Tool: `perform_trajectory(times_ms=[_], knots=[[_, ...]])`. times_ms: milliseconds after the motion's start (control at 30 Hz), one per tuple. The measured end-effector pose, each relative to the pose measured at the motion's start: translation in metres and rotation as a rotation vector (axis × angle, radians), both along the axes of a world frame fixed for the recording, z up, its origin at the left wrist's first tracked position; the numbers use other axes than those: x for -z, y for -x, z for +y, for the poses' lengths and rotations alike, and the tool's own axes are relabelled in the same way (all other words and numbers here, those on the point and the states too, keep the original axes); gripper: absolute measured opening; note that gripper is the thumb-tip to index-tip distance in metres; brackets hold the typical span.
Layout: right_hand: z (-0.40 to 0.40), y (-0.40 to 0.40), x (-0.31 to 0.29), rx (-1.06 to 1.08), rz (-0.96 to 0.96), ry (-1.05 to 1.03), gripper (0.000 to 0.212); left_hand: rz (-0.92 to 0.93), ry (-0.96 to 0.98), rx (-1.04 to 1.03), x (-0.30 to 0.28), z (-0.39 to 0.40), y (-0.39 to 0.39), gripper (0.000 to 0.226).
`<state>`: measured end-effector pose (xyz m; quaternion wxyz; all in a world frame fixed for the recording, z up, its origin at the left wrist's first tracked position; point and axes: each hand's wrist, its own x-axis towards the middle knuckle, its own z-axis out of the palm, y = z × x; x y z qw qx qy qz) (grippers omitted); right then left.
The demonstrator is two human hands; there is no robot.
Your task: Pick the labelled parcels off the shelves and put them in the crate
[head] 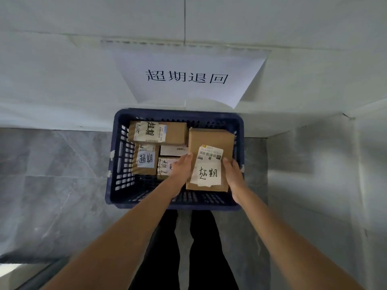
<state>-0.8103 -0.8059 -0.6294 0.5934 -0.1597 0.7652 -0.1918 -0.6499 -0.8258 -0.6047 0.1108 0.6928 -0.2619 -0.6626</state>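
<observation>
Below, the blue crate [117, 155] on the floor holds four labelled parcels [157, 132] along its left and back; the left hand [180, 168] and right hand [235, 176] each grip a fifth brown parcel [209, 143] over its right side

From my feed the light is soft, even and a little dim, with a cool grey cast and no glare that I can see. The far wall [62, 70] is the brightest area; the floor [52, 174] reads darker. Faint shadow lies inside the crate [178, 113]. The wide lens bows straight lines near the edges and stretches the forearms at the near corners. Everything looks slightly soft, and the small label print is unreadable.
</observation>
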Motion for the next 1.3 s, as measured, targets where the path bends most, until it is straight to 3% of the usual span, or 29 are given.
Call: perform_trajectory(times_ms=[200, 367, 400, 433, 533, 633, 767, 933, 1133, 1300], knots=[[-0.035, 0.019, 0.082, -0.067, -0.117, -0.051, 0.060, -0.004, -0.082, -0.084, 0.066, -0.031, 0.018, 0.052], [-0.055, 0.046, 0.184, -0.128, -0.218, -0.024, 0.113, -0.033, -0.064, -0.133, 0.087, -0.038, 0.027, 0.050], [-0.058, 0.045, 0.183, -0.139, -0.211, -0.049, 0.118, -0.039, -0.058, -0.128, 0.087, -0.036, 0.028, 0.052], [-0.061, 0.040, 0.162, -0.154, -0.195, -0.061, 0.115, -0.042, -0.058, -0.131, 0.085, -0.033, 0.028, 0.052], [-0.057, 0.025, 0.080, -0.283, -0.053, -0.034, 0.074, -0.056, -0.035, -0.155, 0.071, -0.019, 0.022, 0.058], [-0.045, 0.028, 0.033, -0.490, 0.106, 0.038, 0.059, -0.114, -0.039, -0.054, 0.036, -0.005, 0.010, 0.061], [-0.054, 0.008, -0.036, -0.901, 0.224, 0.183, 0.053, -0.225, 0.040, 0.229, -0.033, 0.021, -0.016, 0.062], [-0.058, -0.063, -0.112, -1.315, 0.267, 0.283, 0.053, -0.485, 0.191, 0.321, -0.110, 0.069, -0.061, 0.060], [0.006, -0.179, -0.170, -1.818, 0.306, 0.403, 0.055, -0.618, 0.227, 0.099, -0.166, 0.153, -0.123, 0.055], [0.105, -0.244, -0.176, -2.137, 0.287, 0.445, 0.056, -0.680, 0.111, -0.126, -0.184, 0.261, -0.149, 0.063]])
